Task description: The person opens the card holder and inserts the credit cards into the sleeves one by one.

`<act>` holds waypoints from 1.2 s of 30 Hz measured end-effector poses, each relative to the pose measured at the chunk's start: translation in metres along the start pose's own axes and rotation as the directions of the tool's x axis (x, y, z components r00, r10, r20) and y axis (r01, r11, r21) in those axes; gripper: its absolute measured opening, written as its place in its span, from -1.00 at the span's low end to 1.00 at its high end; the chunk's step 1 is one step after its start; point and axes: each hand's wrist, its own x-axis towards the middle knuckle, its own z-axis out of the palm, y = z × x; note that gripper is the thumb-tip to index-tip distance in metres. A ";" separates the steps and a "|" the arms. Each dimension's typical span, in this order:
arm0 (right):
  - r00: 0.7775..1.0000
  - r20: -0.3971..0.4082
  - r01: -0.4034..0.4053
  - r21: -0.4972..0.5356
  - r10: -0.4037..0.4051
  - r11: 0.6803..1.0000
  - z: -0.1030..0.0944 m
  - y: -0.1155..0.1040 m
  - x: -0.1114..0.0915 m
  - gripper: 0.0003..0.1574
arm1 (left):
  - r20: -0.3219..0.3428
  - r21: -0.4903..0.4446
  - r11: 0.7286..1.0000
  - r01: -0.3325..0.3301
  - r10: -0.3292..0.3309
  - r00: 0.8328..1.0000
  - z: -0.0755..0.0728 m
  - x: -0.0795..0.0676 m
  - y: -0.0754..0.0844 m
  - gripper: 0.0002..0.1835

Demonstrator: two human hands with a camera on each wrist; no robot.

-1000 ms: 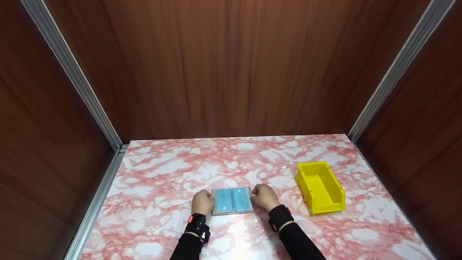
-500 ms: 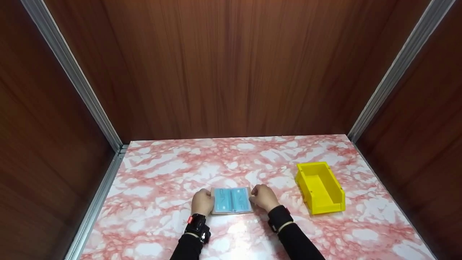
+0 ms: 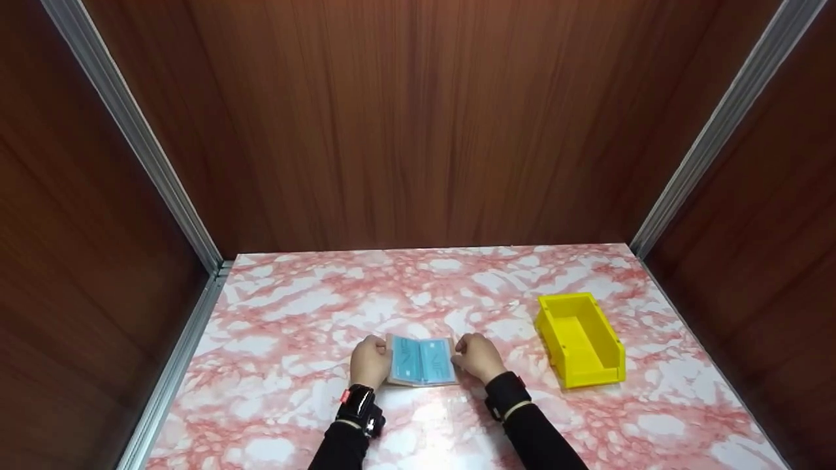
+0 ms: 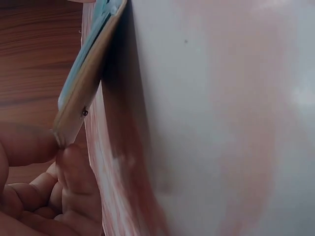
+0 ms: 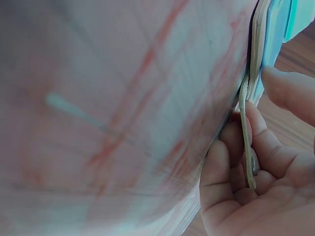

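Note:
An open card holder [image 3: 436,361] with a tan cover and pale blue card pockets lies between my hands on the table. My left hand [image 3: 370,361] pinches the edge of its left cover between thumb and finger. In the left wrist view that cover [image 4: 81,98], with a small snap on it, slants up off the tabletop. My right hand [image 3: 480,356] is at the right edge. The right wrist view has the thumb against the blue pockets [image 5: 274,42] and curled fingers around a thin tan closure strap [image 5: 245,142].
A yellow open-front bin [image 3: 580,339] stands to the right of my right hand. The pink-and-white marbled table [image 3: 418,287] is enclosed by brown wood-grain panels [image 3: 418,130] at the back and sides, with metal rails [image 3: 144,143] in the corners.
The left half of the card holder has tipped up from nearly flat, and my left hand has shifted slightly up and right with it. My right hand has barely moved.

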 end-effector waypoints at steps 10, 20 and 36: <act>1.000 -0.002 -0.005 0.003 0.005 1.000 0.000 0.001 0.000 -0.78 | 0.009 -0.071 0.997 -0.004 0.004 1.000 0.000 -0.001 0.017 -0.94; 1.000 -0.007 -0.006 0.005 0.006 1.000 0.000 0.000 -0.001 -0.79 | 0.047 -0.114 0.993 -0.022 0.028 0.999 0.010 -0.006 0.036 -0.93; 1.000 0.010 -0.021 -0.006 0.021 1.000 0.000 0.000 0.000 -0.77 | 0.073 -0.062 0.970 -0.235 0.239 0.968 0.037 -0.019 0.039 -0.86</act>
